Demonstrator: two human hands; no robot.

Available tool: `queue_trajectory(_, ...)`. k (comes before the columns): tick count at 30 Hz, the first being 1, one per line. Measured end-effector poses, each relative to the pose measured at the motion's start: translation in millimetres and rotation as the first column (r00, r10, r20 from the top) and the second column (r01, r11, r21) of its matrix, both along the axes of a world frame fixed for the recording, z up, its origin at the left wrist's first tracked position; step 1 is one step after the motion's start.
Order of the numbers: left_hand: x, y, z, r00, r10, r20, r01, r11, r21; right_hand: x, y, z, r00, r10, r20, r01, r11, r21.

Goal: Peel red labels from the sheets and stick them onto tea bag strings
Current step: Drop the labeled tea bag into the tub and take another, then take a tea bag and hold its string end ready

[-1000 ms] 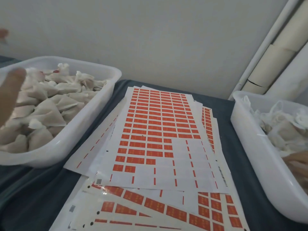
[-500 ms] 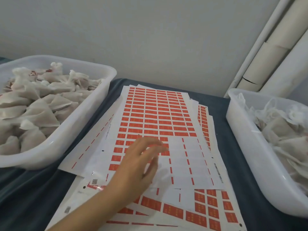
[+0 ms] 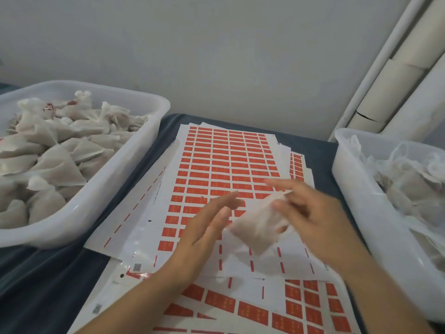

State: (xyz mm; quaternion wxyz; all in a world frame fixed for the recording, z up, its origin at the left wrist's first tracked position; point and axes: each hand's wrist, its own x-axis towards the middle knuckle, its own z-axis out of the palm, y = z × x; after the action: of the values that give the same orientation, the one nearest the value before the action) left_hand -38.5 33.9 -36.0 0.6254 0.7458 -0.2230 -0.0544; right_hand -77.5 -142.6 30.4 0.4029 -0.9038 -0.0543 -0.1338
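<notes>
A white sheet of red labels (image 3: 228,162) lies on top of a pile of sheets in the middle, its lower rows mostly peeled. Over its lower part my right hand (image 3: 315,215) holds a white tea bag (image 3: 258,226) with thumb and fingers; the image is blurred there. My left hand (image 3: 204,230) hovers just left of the bag with its fingers straight, fingertips close to the bag's edge. I cannot make out the bag's string.
A white tub (image 3: 108,189) on the left holds several tea bags, a few with red labels. A second white tub (image 3: 354,213) on the right holds more tea bags. More label sheets (image 3: 301,307) lie nearer to me on the dark cloth (image 3: 48,280).
My right hand came in from the right tub carrying a tea bag and now holds it over the sheet. My left hand lifted off the sheet and shifted right toward the bag.
</notes>
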Motion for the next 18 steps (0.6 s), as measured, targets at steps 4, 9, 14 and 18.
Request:
queue_trajectory(4, 4, -3, 2, 0.996, -0.054, -0.067, 0.055, 0.999, 0.002, 13, 31, -37, 0.999, -0.002, -0.032, 0.010, 0.971, 0.238)
queue_trajectory(9, 9, -1, -1, 0.971, 0.169, -0.167, -0.171, 0.985, 0.005, 17, 19, -53, 0.994, -0.088, -0.059, 0.105, 0.875, 0.472)
queue_trajectory(14, 7, -2, 2, 0.968, 0.162, -0.189, -0.173, 0.984, -0.044, 12, 10, -57, 0.991, -0.121, -0.050, 0.131, 0.953, 0.273)
queue_trajectory(18, 7, -1, 2, 0.960, 0.146, -0.239, -0.172, 0.981, -0.092, 12, 7, -57, 0.985, -0.171, -0.005, 0.166, 0.947, 0.276)
